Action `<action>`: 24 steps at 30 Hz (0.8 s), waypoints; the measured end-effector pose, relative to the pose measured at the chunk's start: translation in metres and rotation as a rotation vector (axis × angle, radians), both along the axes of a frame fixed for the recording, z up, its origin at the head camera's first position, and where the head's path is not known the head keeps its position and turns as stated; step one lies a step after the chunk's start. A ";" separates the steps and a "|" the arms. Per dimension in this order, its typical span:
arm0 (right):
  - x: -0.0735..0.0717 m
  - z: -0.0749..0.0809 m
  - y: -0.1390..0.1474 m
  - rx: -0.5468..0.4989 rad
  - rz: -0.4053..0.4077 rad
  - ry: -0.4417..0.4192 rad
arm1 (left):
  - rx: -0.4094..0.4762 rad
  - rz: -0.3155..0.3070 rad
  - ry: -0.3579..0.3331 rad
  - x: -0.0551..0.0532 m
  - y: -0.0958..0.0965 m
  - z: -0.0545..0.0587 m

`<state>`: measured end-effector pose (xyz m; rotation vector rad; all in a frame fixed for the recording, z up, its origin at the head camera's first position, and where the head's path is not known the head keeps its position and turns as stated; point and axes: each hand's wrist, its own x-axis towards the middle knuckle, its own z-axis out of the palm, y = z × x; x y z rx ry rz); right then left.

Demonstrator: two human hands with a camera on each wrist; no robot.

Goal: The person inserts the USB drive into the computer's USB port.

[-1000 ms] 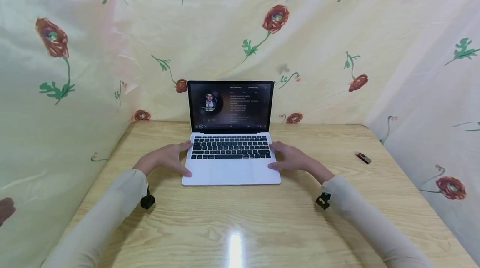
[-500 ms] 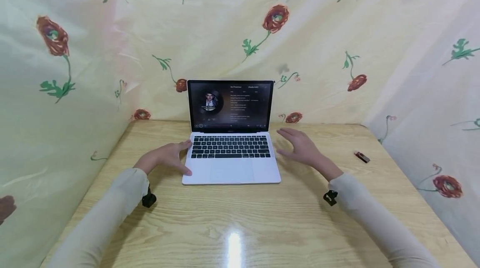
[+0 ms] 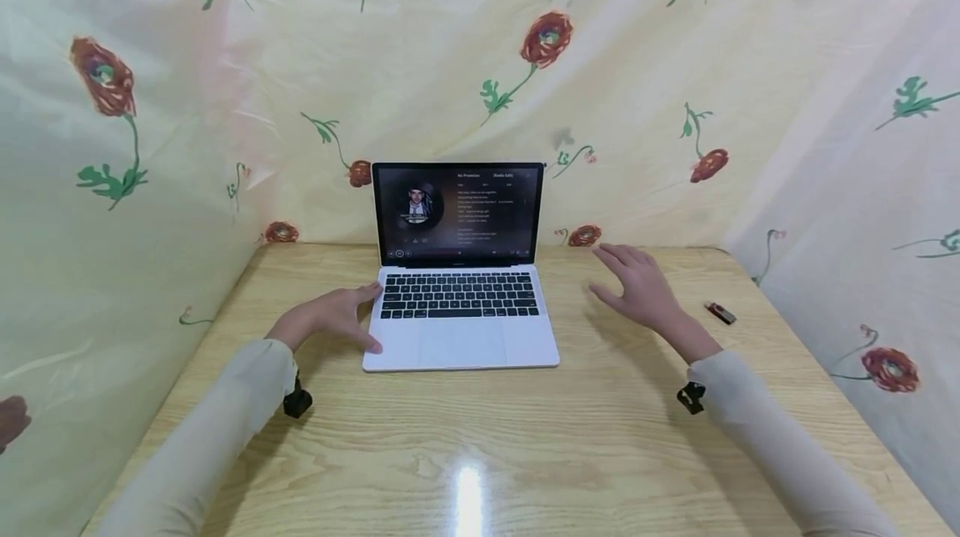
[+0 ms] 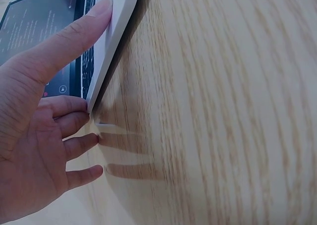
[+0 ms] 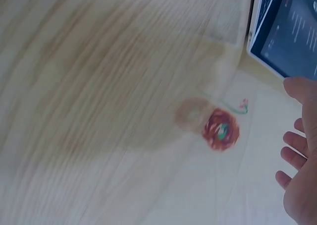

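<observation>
A silver laptop (image 3: 462,343) stands unfolded on the wooden table, its dark screen (image 3: 456,216) showing a music player with an album picture and lines of text. My left hand (image 3: 330,313) rests at the laptop's left side. In the left wrist view, its thumb (image 4: 74,39) lies on the laptop's top surface, while the nearest fingers reach the side edge and the others are spread below. My right hand (image 3: 643,287) hovers apart from the laptop, to its right, with fingers extended and nothing in them. A small brown-and-silver USB stick (image 3: 721,313) lies beyond it, farther right.
The wooden table (image 3: 420,454) bears a bright light reflection near its front. A pale curtain (image 3: 450,62) with red flowers hangs behind the table and along both sides. A black wrist mount (image 3: 691,398) sits under the right cuff, another (image 3: 297,399) under the left.
My right hand has left the laptop's right edge and moved right, toward the USB stick. My left hand has stayed at the left edge. The laptop keeps its place.
</observation>
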<state>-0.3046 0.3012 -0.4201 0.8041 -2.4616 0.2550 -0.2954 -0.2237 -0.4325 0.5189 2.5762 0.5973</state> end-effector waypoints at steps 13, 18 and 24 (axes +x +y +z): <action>0.001 -0.006 0.056 -0.035 -0.072 0.063 | 0.005 0.007 -0.004 0.001 -0.002 -0.008; 0.001 -0.009 0.077 -0.071 -0.104 0.092 | -0.002 0.005 0.005 0.001 -0.002 -0.007; 0.002 -0.007 0.099 -0.098 -0.114 0.095 | 0.007 0.002 0.015 0.000 -0.002 -0.005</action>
